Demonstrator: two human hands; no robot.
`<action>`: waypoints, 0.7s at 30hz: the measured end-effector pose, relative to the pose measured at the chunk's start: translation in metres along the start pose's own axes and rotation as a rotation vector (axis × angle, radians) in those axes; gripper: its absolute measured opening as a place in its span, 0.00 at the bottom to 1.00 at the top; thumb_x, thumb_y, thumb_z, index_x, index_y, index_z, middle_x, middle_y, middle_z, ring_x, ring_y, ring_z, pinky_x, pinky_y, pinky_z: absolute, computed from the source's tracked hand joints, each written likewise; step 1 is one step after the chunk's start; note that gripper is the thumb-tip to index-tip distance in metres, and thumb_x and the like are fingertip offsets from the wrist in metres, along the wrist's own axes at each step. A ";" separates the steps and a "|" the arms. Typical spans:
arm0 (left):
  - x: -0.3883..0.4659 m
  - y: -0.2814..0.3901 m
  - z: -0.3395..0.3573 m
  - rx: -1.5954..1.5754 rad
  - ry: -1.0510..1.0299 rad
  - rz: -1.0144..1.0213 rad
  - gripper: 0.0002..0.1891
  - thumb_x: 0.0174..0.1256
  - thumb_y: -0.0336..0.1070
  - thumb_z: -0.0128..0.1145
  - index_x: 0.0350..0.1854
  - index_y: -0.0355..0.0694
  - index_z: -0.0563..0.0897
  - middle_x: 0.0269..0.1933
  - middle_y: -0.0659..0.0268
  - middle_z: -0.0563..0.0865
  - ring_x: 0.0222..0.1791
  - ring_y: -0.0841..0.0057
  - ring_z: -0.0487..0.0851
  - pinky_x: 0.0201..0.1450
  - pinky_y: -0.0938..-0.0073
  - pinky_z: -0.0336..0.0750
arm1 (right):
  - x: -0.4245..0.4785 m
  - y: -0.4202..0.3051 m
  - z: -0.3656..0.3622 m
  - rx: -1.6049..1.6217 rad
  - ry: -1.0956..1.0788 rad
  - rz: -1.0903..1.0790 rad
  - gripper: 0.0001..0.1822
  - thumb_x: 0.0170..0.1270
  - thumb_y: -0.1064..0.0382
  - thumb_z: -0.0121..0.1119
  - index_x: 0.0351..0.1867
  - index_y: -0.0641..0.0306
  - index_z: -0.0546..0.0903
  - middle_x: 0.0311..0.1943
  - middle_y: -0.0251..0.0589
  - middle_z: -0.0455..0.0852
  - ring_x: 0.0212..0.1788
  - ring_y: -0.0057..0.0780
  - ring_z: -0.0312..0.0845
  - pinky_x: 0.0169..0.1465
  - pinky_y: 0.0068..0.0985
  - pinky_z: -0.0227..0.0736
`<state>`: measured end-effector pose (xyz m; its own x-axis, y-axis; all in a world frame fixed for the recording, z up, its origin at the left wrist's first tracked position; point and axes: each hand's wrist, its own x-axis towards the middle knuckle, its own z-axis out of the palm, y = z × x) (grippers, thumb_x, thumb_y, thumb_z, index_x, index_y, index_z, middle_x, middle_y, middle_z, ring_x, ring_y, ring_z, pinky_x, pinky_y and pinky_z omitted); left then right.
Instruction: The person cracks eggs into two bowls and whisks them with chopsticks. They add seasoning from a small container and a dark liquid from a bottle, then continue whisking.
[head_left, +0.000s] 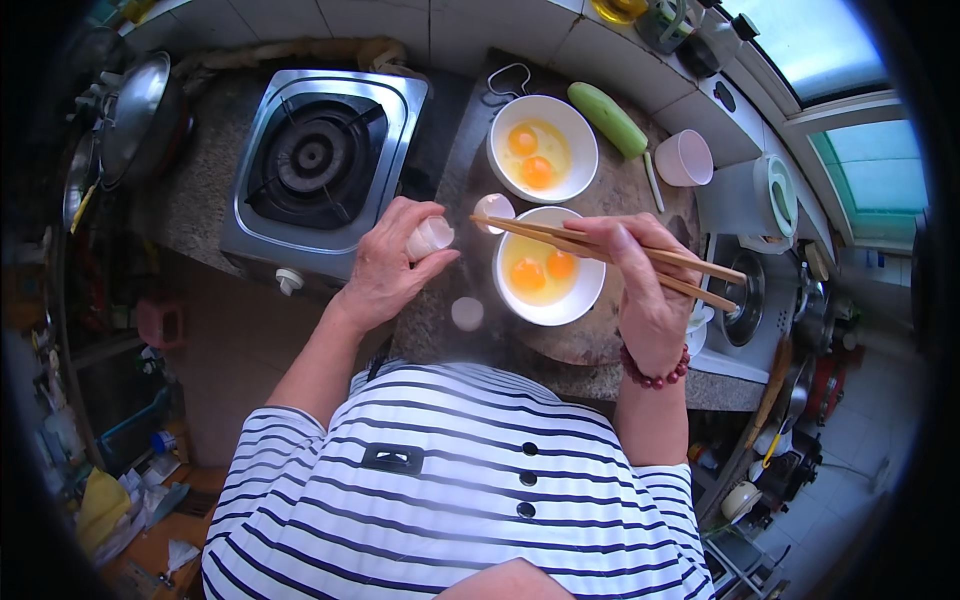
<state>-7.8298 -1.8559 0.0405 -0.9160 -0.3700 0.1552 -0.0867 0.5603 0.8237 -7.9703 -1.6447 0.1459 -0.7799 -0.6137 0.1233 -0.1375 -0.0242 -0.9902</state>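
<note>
Between its thumb and fingers, my left hand holds an eggshell half, left of the bowls. A pair of wooden chopsticks is in my right hand, the tips pointing left across the near white bowl. Two yolks lie in clear egg white in that bowl. Another eggshell half sits by its upper left rim, close to the chopstick tips. Behind stands a far white bowl, also with two yolks. A pale rounded shell piece lies on the counter nearer me.
A gas stove stands at the left. The bowls rest on a round wooden board. Behind them are a cut green gourd and a pink cup. A sink is at the right, near a pale container.
</note>
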 end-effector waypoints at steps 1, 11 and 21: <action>0.004 0.002 0.001 -0.021 0.010 0.015 0.26 0.55 0.31 0.77 0.56 0.38 0.80 0.48 0.60 0.81 0.46 0.66 0.82 0.50 0.69 0.78 | -0.002 -0.003 -0.002 0.055 0.025 0.002 0.11 0.77 0.68 0.54 0.44 0.74 0.87 0.38 0.46 0.91 0.45 0.29 0.89 0.53 0.23 0.82; 0.045 0.032 0.009 -0.365 0.063 0.154 0.31 0.59 0.39 0.77 0.65 0.43 0.78 0.50 0.66 0.82 0.47 0.76 0.82 0.54 0.75 0.78 | 0.001 0.018 -0.025 0.438 0.072 0.001 0.14 0.79 0.65 0.49 0.45 0.74 0.83 0.44 0.62 0.90 0.49 0.44 0.90 0.57 0.35 0.85; 0.081 0.041 -0.007 -0.328 -0.086 0.348 0.24 0.64 0.40 0.74 0.60 0.42 0.82 0.48 0.68 0.83 0.47 0.80 0.80 0.50 0.78 0.75 | 0.004 0.017 -0.054 0.464 0.105 -0.151 0.15 0.80 0.65 0.47 0.47 0.74 0.83 0.46 0.60 0.90 0.50 0.42 0.90 0.57 0.34 0.85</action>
<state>-7.9049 -1.8687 0.0906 -0.8990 -0.1321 0.4175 0.3455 0.3718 0.8616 -8.0086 -1.6049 0.1334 -0.8327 -0.4939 0.2501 0.0140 -0.4704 -0.8823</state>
